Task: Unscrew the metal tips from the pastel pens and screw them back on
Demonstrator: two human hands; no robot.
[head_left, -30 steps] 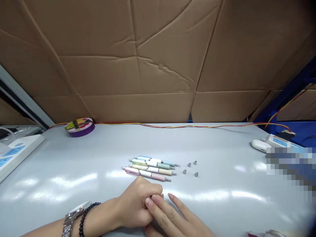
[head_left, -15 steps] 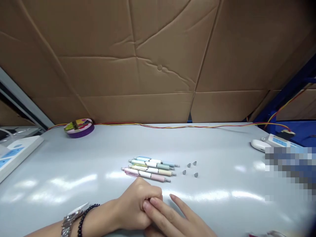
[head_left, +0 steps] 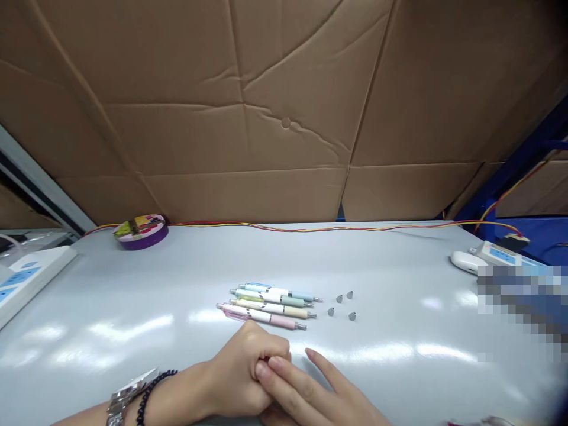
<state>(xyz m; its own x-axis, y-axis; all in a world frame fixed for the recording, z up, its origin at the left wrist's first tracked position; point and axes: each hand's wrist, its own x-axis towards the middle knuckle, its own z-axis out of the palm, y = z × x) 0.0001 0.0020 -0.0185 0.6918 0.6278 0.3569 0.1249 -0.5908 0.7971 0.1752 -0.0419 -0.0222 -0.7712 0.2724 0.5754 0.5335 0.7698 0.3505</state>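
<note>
Both my hands rest together on the grey table (head_left: 133,284) near its front edge. My left hand (head_left: 239,373), with a watch and a black bead bracelet on the wrist, is curled into a loose fist with nothing visible in it. My right hand (head_left: 310,390) lies partly over it, fingers stretched out flat. Just beyond the hands lie several pastel pens (head_left: 266,302) side by side, tips pointing right, tip cones off. To their right sit several small grey metal tip cones (head_left: 341,305), loose on the table.
A round purple tin (head_left: 141,231) stands at the back left. A white power strip (head_left: 26,281) lies at the left edge. A red-yellow cable (head_left: 310,227) runs along the cardboard wall. A white oval object (head_left: 464,260) and another power strip (head_left: 506,255) sit at the right.
The view has shifted slightly. My hands have barely moved and stay resting together.
</note>
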